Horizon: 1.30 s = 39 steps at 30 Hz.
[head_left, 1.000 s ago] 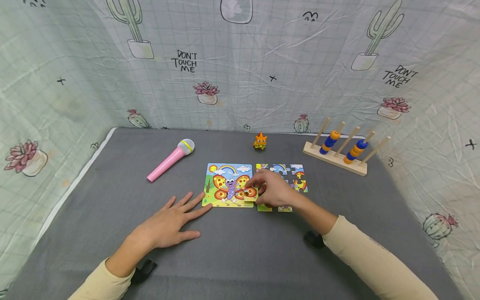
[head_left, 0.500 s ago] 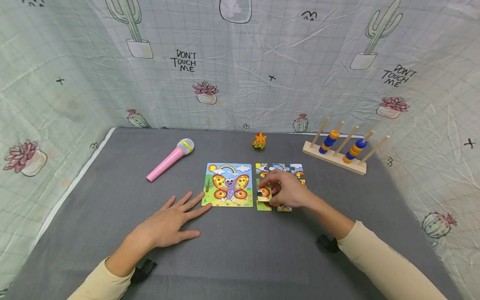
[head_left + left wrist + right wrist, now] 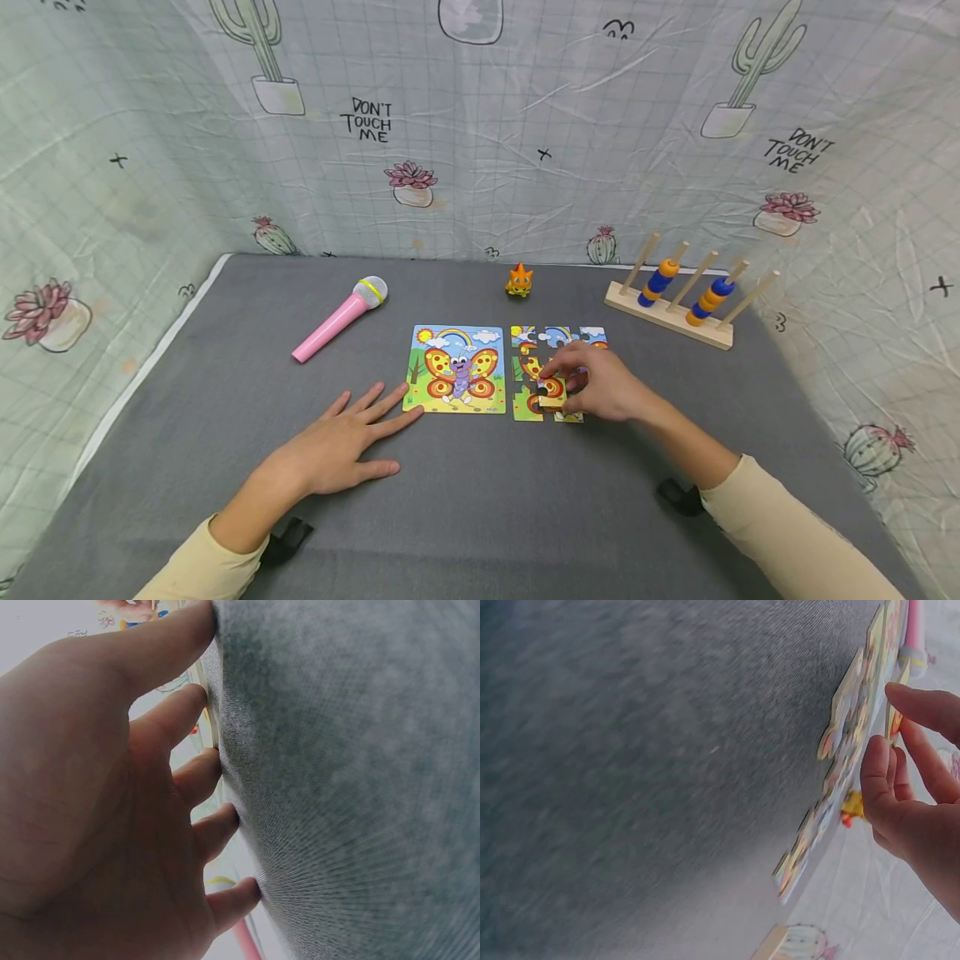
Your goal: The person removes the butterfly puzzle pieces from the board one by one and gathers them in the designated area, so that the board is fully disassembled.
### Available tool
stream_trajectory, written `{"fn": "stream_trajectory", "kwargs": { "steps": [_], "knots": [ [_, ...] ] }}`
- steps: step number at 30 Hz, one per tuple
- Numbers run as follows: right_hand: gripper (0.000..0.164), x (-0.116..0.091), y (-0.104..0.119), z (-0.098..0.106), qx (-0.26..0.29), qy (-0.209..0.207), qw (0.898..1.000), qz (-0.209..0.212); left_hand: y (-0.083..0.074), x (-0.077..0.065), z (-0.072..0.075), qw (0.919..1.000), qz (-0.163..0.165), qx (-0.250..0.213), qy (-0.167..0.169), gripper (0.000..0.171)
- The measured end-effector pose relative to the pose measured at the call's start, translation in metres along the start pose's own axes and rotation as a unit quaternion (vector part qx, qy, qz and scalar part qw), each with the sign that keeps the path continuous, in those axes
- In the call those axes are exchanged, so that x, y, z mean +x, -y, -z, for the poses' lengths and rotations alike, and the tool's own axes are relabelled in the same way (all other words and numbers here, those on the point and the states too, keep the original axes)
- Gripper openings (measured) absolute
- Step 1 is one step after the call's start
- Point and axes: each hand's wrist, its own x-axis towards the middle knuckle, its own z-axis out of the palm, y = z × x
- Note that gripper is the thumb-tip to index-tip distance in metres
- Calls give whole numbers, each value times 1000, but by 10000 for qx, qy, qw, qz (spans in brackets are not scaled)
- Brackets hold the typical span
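Note:
My right hand [image 3: 603, 383] pinches a puzzle piece [image 3: 552, 391] with a red and orange spiral and a yellow lower edge. It is held over the spread of loose puzzle pieces [image 3: 528, 405], several of which lie in rows and are partly covered by the hand. The right wrist view shows the pinched piece raised off the cloth between thumb and fingers. My left hand [image 3: 337, 450] lies spread on the grey cloth, its fingertips at the left edge of the butterfly picture board [image 3: 461, 371]. That board lies flat, left of the loose pieces.
A pink toy microphone [image 3: 341, 319] lies at the back left. Behind the board stands a small orange figurine [image 3: 519, 282]. At the back right is a wooden peg rack [image 3: 670, 317] with blue and orange beads. A printed curtain [image 3: 480, 150] encloses the grey table [image 3: 480, 517].
My right hand has carried the spiral piece rightward, from over the board's lower right corner to over the loose pieces. The left hand has stayed still.

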Motion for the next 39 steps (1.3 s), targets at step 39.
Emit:
{"fn": "stream_trajectory", "kwargs": {
  "steps": [39],
  "knots": [
    [45, -53, -51, 28, -70, -122, 9988, -473, 1, 0, -1, 10000, -40, 23, -40, 73]
  ]
}}
